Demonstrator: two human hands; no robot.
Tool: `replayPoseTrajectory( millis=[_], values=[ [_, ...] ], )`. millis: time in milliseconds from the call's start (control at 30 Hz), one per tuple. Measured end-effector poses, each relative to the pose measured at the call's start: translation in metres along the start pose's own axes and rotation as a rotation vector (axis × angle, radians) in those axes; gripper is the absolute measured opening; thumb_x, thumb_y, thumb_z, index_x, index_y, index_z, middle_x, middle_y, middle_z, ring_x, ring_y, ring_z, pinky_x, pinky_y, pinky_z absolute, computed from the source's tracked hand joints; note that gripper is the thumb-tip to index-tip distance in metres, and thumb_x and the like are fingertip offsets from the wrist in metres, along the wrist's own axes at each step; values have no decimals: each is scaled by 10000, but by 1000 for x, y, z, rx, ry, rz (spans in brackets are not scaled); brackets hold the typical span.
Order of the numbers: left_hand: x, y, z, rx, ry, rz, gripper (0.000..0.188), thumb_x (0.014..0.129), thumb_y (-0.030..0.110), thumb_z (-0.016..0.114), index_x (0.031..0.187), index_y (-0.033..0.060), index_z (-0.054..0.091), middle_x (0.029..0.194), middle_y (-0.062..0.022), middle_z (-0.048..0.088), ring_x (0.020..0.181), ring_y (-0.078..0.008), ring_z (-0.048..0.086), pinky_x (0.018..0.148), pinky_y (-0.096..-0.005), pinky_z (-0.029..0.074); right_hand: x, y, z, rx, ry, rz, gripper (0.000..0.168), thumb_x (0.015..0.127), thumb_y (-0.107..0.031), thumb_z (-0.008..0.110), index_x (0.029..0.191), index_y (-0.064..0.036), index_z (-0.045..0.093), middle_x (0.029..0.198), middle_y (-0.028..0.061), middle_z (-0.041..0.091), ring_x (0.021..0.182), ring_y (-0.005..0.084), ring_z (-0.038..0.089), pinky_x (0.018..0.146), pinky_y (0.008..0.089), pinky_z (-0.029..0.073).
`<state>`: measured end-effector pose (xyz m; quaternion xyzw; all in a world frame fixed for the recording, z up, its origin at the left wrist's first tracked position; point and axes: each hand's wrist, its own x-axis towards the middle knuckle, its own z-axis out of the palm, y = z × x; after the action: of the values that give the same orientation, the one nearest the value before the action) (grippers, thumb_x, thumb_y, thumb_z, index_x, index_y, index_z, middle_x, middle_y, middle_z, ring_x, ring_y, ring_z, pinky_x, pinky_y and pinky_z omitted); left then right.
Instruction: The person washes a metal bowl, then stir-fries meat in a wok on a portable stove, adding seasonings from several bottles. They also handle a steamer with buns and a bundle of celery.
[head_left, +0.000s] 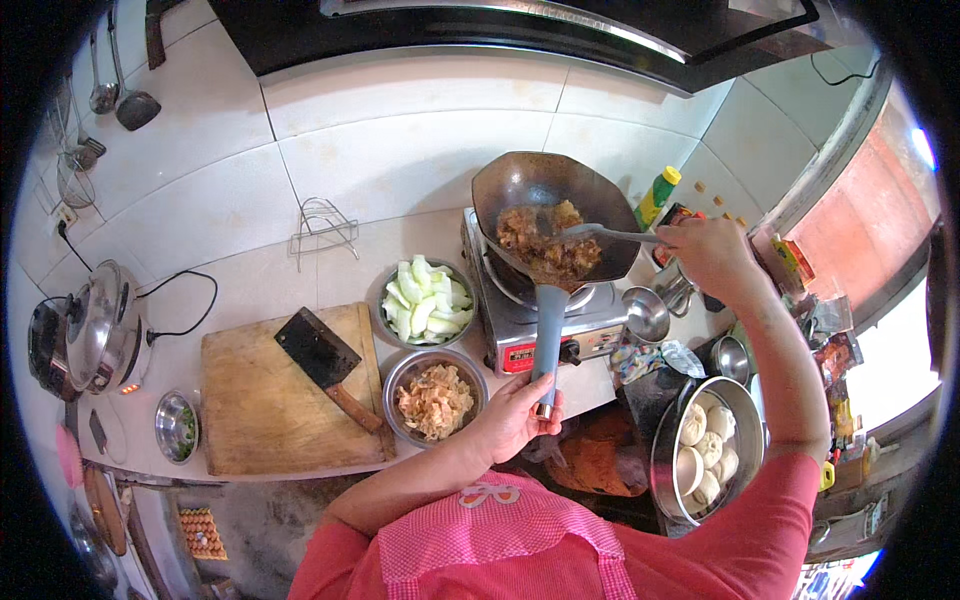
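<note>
My left hand (517, 420) grips the grey-blue handle (551, 330) of a dark wok (525, 180). The wok sits tilted on a portable gas stove (517, 330), its inside facing me. Browned, saucy food (536, 244) lies in its lower part. In my right hand (709, 251) is a grey spatula (619, 235), its head in the food. Left of the stove stands a bowl of pale green melon-like pieces (427, 300). Nearer me, a steel bowl (480, 382) holds thin, light-brown shavings or slices (435, 401).
A cleaver (322, 352) rests on a wooden cutting board (247, 405). Further left are a small bowl of chopped greens (180, 427) and a lidded electric cooker (101, 330). At right stand a steamer pot with several buns (664, 465), a steel bowl (645, 315) and a yellow-capped green bottle (656, 199).
</note>
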<state>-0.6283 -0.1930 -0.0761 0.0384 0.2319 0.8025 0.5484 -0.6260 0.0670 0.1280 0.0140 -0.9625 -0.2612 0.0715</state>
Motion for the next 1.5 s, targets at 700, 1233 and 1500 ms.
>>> replayPoseTrajectory(
  millis=[700, 1233, 1500],
  values=[
    [-4, 0, 1, 49, 1, 21, 195, 922, 284, 527, 1027, 124, 488, 862, -35, 570, 689, -155, 565, 612, -312, 468, 83, -42, 64, -43, -96, 223, 137, 790, -126, 545, 826, -67, 663, 812, 115, 677, 763, 254, 672, 638, 349, 542],
    [-1, 1, 4, 80, 47, 3, 187, 912, 284, 545, 1002, 130, 488, 864, -25, 573, 698, -139, 558, 585, -291, 456, 2, -78, 15, 42, -122, -15, 204, 748, -119, 577, 950, -109, 598, 710, 104, 622, 690, 291, 640, 574, 416, 497],
    [-9, 2, 7, 97, 118, 31, 228, 911, 313, 540, 1027, 121, 498, 867, -33, 571, 692, -144, 535, 612, -289, 433, 56, -38, 54, 174, 36, 199, 254, 842, -198, 548, 1092, -172, 588, 840, 99, 647, 723, 280, 637, 590, 396, 501]
  ],
)
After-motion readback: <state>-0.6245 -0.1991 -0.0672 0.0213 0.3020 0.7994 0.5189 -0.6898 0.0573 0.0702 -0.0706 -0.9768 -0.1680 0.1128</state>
